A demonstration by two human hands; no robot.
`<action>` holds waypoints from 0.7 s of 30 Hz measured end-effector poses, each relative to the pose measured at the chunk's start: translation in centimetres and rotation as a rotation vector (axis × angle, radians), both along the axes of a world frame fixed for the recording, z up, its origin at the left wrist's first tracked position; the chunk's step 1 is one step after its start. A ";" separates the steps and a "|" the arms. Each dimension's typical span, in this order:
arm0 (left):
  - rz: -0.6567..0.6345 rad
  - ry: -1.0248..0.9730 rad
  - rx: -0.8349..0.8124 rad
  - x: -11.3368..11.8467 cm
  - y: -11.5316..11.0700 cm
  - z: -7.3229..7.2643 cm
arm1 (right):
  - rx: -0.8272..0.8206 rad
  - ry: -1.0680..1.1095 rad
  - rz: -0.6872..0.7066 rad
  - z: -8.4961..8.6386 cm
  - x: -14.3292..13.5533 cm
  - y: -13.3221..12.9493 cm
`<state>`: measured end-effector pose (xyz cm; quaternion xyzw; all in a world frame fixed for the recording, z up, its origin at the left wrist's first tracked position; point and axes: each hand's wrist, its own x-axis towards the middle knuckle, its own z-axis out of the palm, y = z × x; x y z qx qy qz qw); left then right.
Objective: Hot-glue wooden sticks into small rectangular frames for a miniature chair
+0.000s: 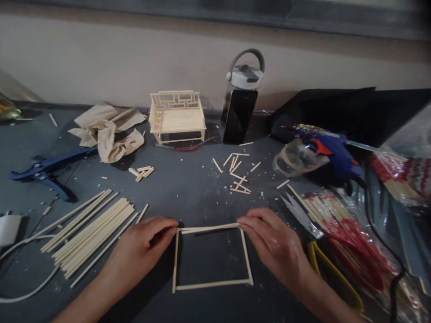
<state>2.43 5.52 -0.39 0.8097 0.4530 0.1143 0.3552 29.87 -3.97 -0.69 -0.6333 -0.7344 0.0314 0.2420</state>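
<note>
Through the head view I have the frame (213,284) lying on the dark table (198,184), near its front edge, between the two hands. My left hand (141,240) has its thumb and fingertips pinched on the far left corner; my right hand (274,242) pinches the far right corner. Along that far side I see two thin sticks side by side, meeting at a slight angle. To the left of the frame, a bundle of sticks (94,237) lies slanted, with a blue cutter (43,172) beyond it and crumpled paper (109,130) behind. I make out a small wooden bench (178,119) upright near the wall, and a phone (239,117) leaning on a bottle (247,76). Short offcuts (237,168) are scattered in front of the phone. On the right I see a blue glue gun (332,150), scissors (336,251) and bagged sticks (336,211) with red ends.
</note>
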 end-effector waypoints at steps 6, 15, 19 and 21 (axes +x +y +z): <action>0.000 -0.005 -0.016 0.3 0.0 0.2 | 0.007 -0.046 0.014 0.4 -1.0 0.0; -0.001 -0.010 -0.012 0.2 -0.2 -0.1 | 0.003 -0.049 0.014 0.0 -1.3 -0.1; -0.010 -0.017 0.003 0.2 -0.2 -0.3 | 0.011 -0.024 0.014 -0.1 -1.4 -0.1; -0.016 -0.016 -0.002 0.2 -0.2 -0.3 | 0.008 -0.017 0.013 -0.1 -1.3 -0.1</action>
